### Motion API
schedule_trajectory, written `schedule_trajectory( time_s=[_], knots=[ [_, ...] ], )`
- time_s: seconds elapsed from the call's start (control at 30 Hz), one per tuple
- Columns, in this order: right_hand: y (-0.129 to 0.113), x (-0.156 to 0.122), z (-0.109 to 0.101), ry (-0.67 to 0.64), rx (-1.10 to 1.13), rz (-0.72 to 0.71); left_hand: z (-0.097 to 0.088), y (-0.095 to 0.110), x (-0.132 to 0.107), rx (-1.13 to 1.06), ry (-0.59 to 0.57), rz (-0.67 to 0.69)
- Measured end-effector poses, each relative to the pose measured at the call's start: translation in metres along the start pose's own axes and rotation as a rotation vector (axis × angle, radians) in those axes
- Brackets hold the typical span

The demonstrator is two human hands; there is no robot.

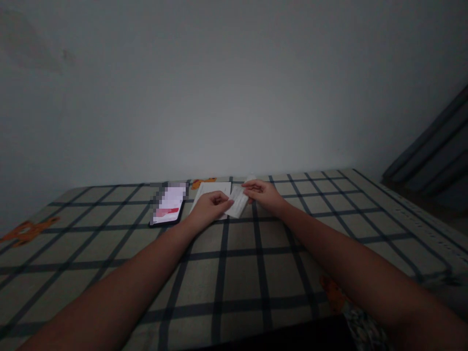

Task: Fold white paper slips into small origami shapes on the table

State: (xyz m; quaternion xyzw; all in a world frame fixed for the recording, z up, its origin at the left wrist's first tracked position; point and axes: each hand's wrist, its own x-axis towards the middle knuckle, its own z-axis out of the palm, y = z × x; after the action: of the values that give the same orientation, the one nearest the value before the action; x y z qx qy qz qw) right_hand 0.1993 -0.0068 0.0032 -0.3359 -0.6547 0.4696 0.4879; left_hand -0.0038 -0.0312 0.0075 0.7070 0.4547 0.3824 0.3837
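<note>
A small white packet or folded slip (237, 202) with faint print is held between my two hands, tilted above the bed cover. My left hand (210, 207) pinches its left edge between thumb and fingers. At the upper right edge, my right hand (266, 195) grips it with bent fingers. Behind and under my left hand lies a white sheet or booklet (214, 187), partly hidden by that hand. Whether the packet is paper or thin plastic, I cannot tell; its print is too small to read.
Left of my hands a phone (170, 207) lies with its screen lit, part of it blurred out. Underneath is a checked bed cover (241, 273) with orange figures. A pale wall (234, 87) rises behind it, and dark folded cloth (435, 141) hangs at the right.
</note>
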Motion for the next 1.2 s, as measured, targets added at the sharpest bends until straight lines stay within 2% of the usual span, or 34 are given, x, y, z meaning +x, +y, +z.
schedule_trajectory(
  time_s=[0.1,0.23,0.43,0.53,0.8,1.0,1.2],
  knots=[
    [-0.002,-0.002,0.0,-0.021,-0.075,-0.004,0.005,0.005,-0.005,0.081,-0.037,0.053],
    [-0.005,-0.004,0.004,-0.087,-0.1,-0.013,0.009,0.011,-0.008,0.056,-0.035,0.09],
    [-0.008,-0.005,0.007,-0.049,-0.084,0.013,0.009,0.01,-0.008,0.006,0.062,0.061],
    [-0.008,-0.005,0.006,-0.095,-0.15,0.025,0.01,0.012,-0.008,-0.055,0.098,0.015],
    [-0.011,-0.006,0.006,-0.045,-0.247,-0.005,0.012,0.019,-0.009,-0.208,0.072,-0.072],
    [-0.011,-0.006,0.004,-0.069,-0.29,-0.034,0.012,0.018,-0.008,-0.296,0.071,-0.076],
    [-0.014,-0.007,0.003,-0.106,-0.308,-0.023,0.009,0.02,-0.008,-0.172,0.124,-0.03]
  ],
)
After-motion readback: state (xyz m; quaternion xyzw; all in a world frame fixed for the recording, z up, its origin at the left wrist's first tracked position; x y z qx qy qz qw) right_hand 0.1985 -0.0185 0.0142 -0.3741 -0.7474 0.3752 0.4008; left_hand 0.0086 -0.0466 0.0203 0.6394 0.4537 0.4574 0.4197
